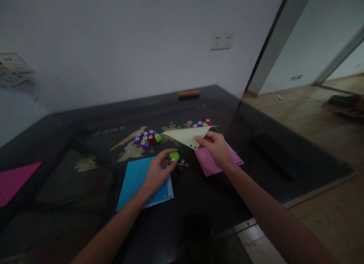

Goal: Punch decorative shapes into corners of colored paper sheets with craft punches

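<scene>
Landmark for all positions: the blue sheet, lying flat on the dark table.

Far left of the blue sheet, a magenta sheet lies at the table's edge, partly cut off by the frame.

Behind the blue sheet, a cluster of small punches, purple, red and green, stands on the table's painted panel.

The left hand rests over the blue sheet's far right corner. Its fingertips are closed around a green punch, which sits on the table just off that corner. Grasp confirmed: thumb and fingers are on the punch.

Immediately right of the green punch, a scatter of small coloured paper bits lies on the table.

Right of the blue sheet and raised above the table, a pale yellow sheet is held tilted, its long edge pointing left toward the cluster. The right hand pinches it at its lower right edge, thumb on top. Small cut-outs show near the pinched edge.

Under the right hand, a pink sheet lies flat, well right of the blue sheet.

Behind the yellow sheet, a second, smaller group of punches stands.

At the table's far edge, well behind the blue sheet, lies an orange-brown bar.
</scene>
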### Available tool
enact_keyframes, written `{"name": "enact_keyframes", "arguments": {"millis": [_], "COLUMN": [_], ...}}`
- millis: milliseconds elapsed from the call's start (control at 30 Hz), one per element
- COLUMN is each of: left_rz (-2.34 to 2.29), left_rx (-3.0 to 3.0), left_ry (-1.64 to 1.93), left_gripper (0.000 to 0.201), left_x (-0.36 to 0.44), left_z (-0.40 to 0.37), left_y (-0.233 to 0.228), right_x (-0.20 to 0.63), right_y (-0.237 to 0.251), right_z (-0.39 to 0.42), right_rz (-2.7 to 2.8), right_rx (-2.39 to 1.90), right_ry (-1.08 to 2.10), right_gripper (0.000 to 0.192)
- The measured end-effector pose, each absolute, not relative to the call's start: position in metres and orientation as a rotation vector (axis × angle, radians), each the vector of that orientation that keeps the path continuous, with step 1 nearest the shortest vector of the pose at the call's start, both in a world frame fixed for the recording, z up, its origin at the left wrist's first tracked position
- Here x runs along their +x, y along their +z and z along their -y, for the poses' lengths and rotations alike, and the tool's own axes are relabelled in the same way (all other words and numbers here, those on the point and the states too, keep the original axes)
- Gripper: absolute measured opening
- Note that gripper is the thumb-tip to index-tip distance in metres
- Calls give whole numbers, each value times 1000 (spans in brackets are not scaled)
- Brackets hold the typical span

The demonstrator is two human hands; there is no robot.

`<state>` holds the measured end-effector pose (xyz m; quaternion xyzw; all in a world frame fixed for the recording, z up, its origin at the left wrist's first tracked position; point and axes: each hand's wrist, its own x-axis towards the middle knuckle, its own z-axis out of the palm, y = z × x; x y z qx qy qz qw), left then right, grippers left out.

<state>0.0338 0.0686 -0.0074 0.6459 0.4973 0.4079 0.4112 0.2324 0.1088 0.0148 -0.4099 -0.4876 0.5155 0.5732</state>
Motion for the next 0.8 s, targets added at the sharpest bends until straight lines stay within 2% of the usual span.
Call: {"name": "enact_keyframes", "arguments": {"millis": [200, 367, 567, 700, 800], "left_rz": [-1176, -1254, -1304, -1410, -1442], "left_rx": [1322, 1310, 1664, 2006, 2104], "left_ry": [1036, 1043, 1025, 983, 922], "left_gripper": [35, 46, 39, 36, 26], "left_x": [30, 33, 46, 64, 80], "left_z": [-72, -74, -88, -121, -153], "left_y": [-7, -2, 4, 2, -4], "right_x": [241, 252, 260, 265, 268], "right_y": [25, 31, 33, 33, 32], "right_z": [-109, -112, -116, -118, -121], "right_rz": [1066, 984, 917, 906, 889], "right_rx": [-888, -767, -727, -734, -725], "right_ry": [1154, 1072, 1018, 998, 997], "right_gripper": [23, 19, 24, 26, 26]}}
